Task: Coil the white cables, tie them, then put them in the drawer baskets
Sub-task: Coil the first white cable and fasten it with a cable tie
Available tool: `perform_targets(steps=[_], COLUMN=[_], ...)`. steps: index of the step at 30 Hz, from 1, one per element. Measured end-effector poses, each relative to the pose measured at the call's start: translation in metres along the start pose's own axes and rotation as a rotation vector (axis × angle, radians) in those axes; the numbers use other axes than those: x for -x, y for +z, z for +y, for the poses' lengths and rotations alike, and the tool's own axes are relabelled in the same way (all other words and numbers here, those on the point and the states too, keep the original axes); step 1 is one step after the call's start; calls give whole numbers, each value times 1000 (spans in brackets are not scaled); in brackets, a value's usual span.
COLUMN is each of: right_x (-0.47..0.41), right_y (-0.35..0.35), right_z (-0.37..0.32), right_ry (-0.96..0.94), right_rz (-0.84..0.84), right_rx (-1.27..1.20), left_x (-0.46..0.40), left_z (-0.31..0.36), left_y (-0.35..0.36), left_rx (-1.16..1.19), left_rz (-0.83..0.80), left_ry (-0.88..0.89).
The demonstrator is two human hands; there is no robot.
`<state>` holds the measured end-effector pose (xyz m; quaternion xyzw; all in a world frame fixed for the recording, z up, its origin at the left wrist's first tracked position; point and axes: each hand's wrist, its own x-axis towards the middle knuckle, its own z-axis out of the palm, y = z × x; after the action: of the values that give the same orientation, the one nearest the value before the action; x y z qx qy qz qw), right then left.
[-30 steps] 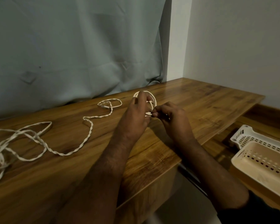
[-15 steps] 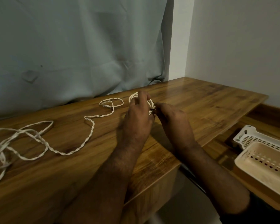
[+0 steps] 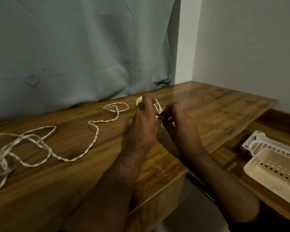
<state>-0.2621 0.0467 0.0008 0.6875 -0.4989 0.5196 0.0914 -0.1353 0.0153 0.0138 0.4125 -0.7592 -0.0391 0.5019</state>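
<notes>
At nine o'clock on the wooden desk [image 3: 208, 104] a loose white cable [image 3: 5, 148] lies in a tangle, untouched. A twisted white cable [image 3: 94, 139] runs from it toward eleven o'clock and ends in a small open loop; compared with a second ago it has not shifted.

At centre, the left hand [image 3: 144, 119] holds a small white coil [image 3: 155, 104] upright, fingers curled through and around its rings. The coil looks tighter than a second ago, when its ring showed wider above the fingers.

Just to the right, the right hand [image 3: 179, 121] has closed in until its fingertips meet the left hand's, pinching something dark at the coil's near edge, probably a tie, though it is too small to be sure. That suggests winding is finished and tying has begun on this first cable.

At four o'clock, two perforated drawer baskets [image 3: 264, 168] sit in the open drawer, well apart from the hands, nothing visible inside.
</notes>
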Motion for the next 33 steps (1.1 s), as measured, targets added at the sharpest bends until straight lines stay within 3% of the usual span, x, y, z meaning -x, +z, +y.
perform_targets(steps=[12, 17, 21, 33], right_x=[-3, -8, -11, -6], right_y=[2, 3, 6, 12], right_z=[18, 31, 36, 24], right_ry=[33, -8, -34, -28], right_rz=[-56, -2, -64, -225], right_rx=[-297, -203, -135, 230], left_x=[-7, -10, -12, -9], left_z=[-16, -13, -16, -19], left_y=[-1, -5, -8, -15], left_rx=[348, 422, 466, 289], left_rz=[-84, -114, -136, -173], left_ry=[-174, -142, -157, -136])
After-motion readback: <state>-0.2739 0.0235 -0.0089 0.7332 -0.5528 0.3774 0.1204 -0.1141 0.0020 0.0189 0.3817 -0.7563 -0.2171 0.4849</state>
